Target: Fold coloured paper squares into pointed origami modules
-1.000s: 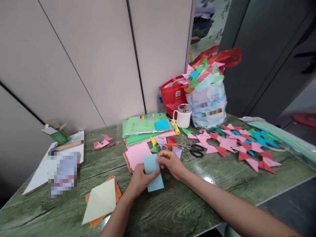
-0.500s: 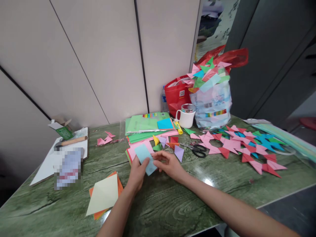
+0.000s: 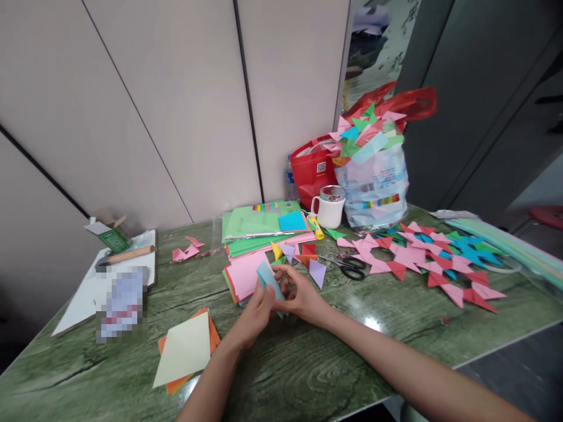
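A light blue piece of folded paper (image 3: pixel 266 274) is held up between both hands, tilted and partly hidden by the fingers. My left hand (image 3: pixel 257 308) is closed on its lower left edge. My right hand (image 3: pixel 299 296) pinches the paper from the right with thumb and fingertips. Just behind them lies a stack of square paper topped by a pink sheet (image 3: pixel 243 276). Several small folded paper pieces, among them a purple one (image 3: pixel 317 272) and a yellow one (image 3: pixel 277 251), lie beyond the right hand.
Black-handled scissors (image 3: pixel 353 268) lie right of the folded pieces. A cream sheet (image 3: pixel 185 349) tops another paper stack at front left. Behind stand a white mug (image 3: pixel 331 210), a red bag (image 3: pixel 313 176) and a filled plastic bag (image 3: pixel 373 193). A hammer (image 3: pixel 129 256) rests at far left.
The light blue paper has turned from lying flat toward me to standing more on edge, bent between my fingers. Both hands have moved slightly right and closer together.
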`<state>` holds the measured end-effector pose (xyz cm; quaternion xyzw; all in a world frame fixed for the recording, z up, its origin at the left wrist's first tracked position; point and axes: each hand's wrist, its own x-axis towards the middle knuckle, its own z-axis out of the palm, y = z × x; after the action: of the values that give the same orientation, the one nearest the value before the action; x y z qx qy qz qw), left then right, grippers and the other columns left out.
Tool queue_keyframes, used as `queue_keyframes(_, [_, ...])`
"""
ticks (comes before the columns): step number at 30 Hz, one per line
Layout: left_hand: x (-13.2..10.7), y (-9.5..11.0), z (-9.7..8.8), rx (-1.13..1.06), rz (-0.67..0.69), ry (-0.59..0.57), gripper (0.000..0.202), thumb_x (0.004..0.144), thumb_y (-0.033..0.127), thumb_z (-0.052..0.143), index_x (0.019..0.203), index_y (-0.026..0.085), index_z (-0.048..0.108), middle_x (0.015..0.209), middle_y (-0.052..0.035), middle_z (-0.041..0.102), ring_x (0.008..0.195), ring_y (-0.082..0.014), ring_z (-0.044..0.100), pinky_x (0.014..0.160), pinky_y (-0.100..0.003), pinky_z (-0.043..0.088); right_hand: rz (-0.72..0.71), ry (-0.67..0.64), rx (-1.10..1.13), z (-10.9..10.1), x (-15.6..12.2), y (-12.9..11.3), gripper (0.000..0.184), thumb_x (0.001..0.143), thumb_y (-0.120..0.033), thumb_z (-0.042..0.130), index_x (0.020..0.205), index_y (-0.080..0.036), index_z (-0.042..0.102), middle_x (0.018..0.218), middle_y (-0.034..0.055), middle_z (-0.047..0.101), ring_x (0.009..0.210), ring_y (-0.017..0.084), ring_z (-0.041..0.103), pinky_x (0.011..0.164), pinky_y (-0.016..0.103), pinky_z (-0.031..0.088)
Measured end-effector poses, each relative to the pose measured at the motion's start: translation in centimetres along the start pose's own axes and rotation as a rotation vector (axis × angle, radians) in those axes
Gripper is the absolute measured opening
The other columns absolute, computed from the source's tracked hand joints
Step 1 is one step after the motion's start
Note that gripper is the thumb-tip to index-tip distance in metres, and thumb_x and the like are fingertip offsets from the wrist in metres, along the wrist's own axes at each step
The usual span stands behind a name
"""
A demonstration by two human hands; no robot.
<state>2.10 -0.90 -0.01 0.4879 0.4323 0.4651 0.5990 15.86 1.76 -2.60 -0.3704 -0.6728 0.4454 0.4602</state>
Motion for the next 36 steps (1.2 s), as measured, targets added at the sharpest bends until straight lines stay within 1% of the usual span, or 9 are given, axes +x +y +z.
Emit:
queue_keyframes(4, [0.4,0.5,0.0,-0.038,-0.032,-0.009,0.054,0.068,0.045,0.063,0.115,0.020,0.055,0.112,-0.0096,0.061,0.106,-0.0246,0.053,0.080,-0.030,0.046,0.039,-0.032,0.076,-0.1,0.1,-0.5,0.060,0.061,-0.029,0.072,0.115,-0.022,0.046,0.097,0.0035,0.050,0.066,0.009,0.048,0.052,0.019,0.042])
queue_keyframes(11, [0.9,1.2,-0.5,-0.077,-0.046,0.057,0.050,0.067,0.039,0.066,0.113,0.020,0.055,0.098,-0.0074,0.067,0.077,-0.0189,0.062,0.061,-0.026,0.048,0.037,-0.026,0.168,-0.6,0.6,-0.8,0.040,0.069,-0.027,0.064,0.106,-0.020,0.050,0.096,0.0047,0.060,0.084,0.017,0.058,0.073,0.029,0.047])
queue_keyframes(17, [1.2,0.9,-1.1,-0.126,-0.059,0.159,0.045,0.058,0.029,0.073,0.098,0.014,0.061,0.086,-0.0075,0.070,0.069,-0.0177,0.063,0.060,-0.026,0.048,0.061,0.032,0.166,-0.9,1.0,0.0,0.018,0.074,-0.029,0.057,0.087,-0.017,0.056,0.077,0.0014,0.060,0.071,0.015,0.058,0.063,0.026,0.046])
queue_keyframes(21, [1.2,0.9,-1.3,-0.180,-0.125,0.173,0.038,0.053,0.024,0.075,0.088,0.012,0.064,0.080,-0.0090,0.071,0.070,-0.0212,0.065,0.062,-0.030,0.049,0.075,0.090,0.233,-1.0,1.1,0.4,0.023,0.073,-0.032,0.059,0.090,-0.018,0.054,0.078,0.0018,0.060,0.072,0.016,0.059,0.061,0.026,0.046])
queue_keyframes(26, [1.2,1.1,-1.7,-0.231,-0.129,0.135,0.041,0.051,0.023,0.078,0.088,0.013,0.065,0.079,-0.0085,0.072,0.070,-0.0218,0.066,0.067,-0.033,0.050,0.084,0.056,0.309,-1.0,0.7,-0.2,0.060,0.072,-0.028,0.061,0.124,-0.028,0.031,0.104,0.0064,0.056,0.062,0.012,0.059,0.051,0.024,0.048])
queue_keyframes(28, [1.2,1.1,-1.9,-0.238,-0.135,0.138,0.040,0.049,0.022,0.078,0.086,0.012,0.066,0.077,-0.0091,0.072,0.068,-0.0223,0.066,0.065,-0.034,0.051,0.044,0.041,0.239,-1.1,0.7,-0.5,0.051,0.077,-0.028,0.055,0.124,-0.029,0.036,0.111,0.0073,0.055,0.065,0.013,0.059,0.053,0.024,0.048])
queue_keyframes(31, [1.2,1.2,-2.1,-0.229,-0.137,0.184,0.038,0.046,0.020,0.079,0.081,0.010,0.066,0.073,-0.0097,0.072,0.065,-0.0217,0.066,0.063,-0.032,0.051,-0.082,0.076,0.081,-1.4,0.7,-0.7,0.032,0.082,-0.024,0.047,0.113,-0.025,0.053,0.113,0.0070,0.056,0.094,0.019,0.056,0.071,0.029,0.048])
queue_keyframes(32, [1.2,1.2,-2.2,-0.222,-0.141,0.204,0.038,0.045,0.019,0.079,0.080,0.010,0.066,0.073,-0.0099,0.072,0.063,-0.0212,0.066,0.062,-0.032,0.051,-0.119,0.100,0.042,-1.5,0.7,-0.8,0.032,0.082,-0.022,0.046,0.112,-0.024,0.055,0.113,0.0066,0.056,0.102,0.021,0.053,0.077,0.030,0.046])
queue_keyframes(36, [1.2,1.3,-2.3,-0.205,-0.163,0.243,0.042,0.042,0.015,0.080,0.082,0.009,0.067,0.078,-0.0109,0.072,0.060,-0.0203,0.065,0.062,-0.033,0.052,-0.178,0.103,-0.035,-1.8,0.8,-0.6,0.039,0.082,-0.016,0.044,0.118,-0.028,0.052,0.119,0.0057,0.052,0.102,0.020,0.052,0.080,0.032,0.045])
